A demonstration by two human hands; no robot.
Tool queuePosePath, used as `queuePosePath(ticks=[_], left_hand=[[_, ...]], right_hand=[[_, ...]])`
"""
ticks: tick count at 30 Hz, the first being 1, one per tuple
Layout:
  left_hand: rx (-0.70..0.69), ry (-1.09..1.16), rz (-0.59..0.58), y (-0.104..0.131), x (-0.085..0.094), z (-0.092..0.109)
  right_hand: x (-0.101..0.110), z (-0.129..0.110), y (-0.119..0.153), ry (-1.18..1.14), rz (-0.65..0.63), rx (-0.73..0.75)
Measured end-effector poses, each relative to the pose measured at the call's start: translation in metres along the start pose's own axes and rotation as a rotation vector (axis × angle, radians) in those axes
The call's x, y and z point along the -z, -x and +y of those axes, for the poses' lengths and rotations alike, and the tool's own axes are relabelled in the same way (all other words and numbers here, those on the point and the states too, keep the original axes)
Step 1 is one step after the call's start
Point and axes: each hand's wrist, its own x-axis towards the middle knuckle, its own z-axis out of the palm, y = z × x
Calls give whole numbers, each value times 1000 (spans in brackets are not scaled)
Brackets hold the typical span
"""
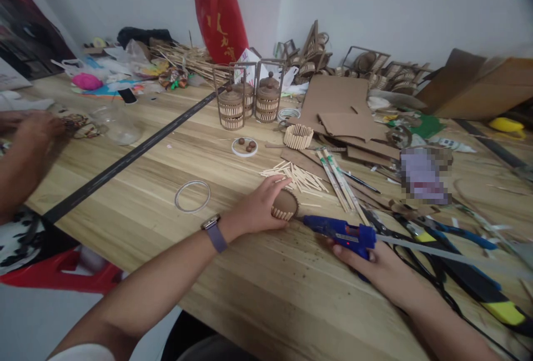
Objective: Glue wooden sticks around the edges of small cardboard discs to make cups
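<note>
My left hand is closed around the left side of a small round cardboard basket with short wooden sticks along its edge. In my right hand is a blue glue gun, with a red light lit and a long pale glue stick out of its back. Its nozzle points left and reaches the basket's right edge; whether it touches cannot be told. Just behind the basket lies a loose pile of short wooden sticks. Beyond it stands a ring of upright sticks.
Pliers, a yellow-black cutter and scissors crowd the right side. Lidded baskets in frames stand at the back, near cardboard sheets. A white ring lies left. Another person's hands work at far left.
</note>
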Motion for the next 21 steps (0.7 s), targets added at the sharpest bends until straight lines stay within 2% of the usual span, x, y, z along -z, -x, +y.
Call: queuePosePath(ticks=[9,15,21], left_hand=[[-17,-13,26,0,-1,-2],[-2,-27,26,0,-2,-3],[-5,-28,21,0,-2,-4]], right_hand=[[-8,3,2,256,76,53],[-10,-6,2,313,70,78],[-12,-5,2,320,77,101]])
